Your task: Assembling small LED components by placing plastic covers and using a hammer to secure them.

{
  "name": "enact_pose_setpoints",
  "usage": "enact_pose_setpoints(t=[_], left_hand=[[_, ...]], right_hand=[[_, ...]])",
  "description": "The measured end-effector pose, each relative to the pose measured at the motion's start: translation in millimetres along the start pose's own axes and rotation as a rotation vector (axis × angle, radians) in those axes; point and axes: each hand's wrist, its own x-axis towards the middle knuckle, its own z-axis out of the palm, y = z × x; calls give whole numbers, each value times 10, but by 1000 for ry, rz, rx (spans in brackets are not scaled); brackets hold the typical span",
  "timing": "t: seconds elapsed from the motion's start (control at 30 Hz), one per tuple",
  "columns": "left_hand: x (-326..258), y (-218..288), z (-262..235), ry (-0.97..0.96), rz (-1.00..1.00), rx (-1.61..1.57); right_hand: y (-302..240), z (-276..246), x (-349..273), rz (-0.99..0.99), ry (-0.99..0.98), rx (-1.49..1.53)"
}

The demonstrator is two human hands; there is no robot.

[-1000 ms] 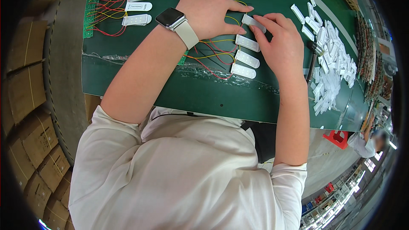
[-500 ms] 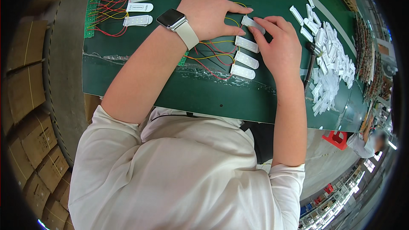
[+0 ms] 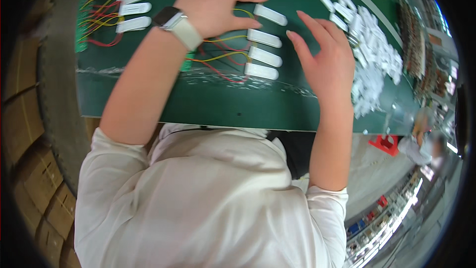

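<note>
- Since a moment ago, right hand (image 3: 325,62) has let go of the small white plastic clips (image 3: 265,37) and lifted, fingers spread and empty.
- Left hand (image 3: 213,2) lies flat, fingers apart, on the coloured wires (image 3: 220,54).
- Clips sit between both hands, long sides pointing sideways, just left of the right hand.

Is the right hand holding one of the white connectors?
No: the right hand is open with fingers spread, beside the row of white connectors, gripping nothing.

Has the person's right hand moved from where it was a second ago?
Yes. The right hand has lifted off the top white connector and drawn back to the right, fingers spread, holding nothing.
</note>
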Motion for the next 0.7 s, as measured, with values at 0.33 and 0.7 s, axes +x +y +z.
enact_pose_setpoints(t=[0.33,0.7], left_hand=[[-2,87,8,-10,-51,87],[-25,-5,6,-2,-19,22]], right_hand=[[283,-513,-1267,905,-175,-152],[274,-659,-1377,961,-107,712]])
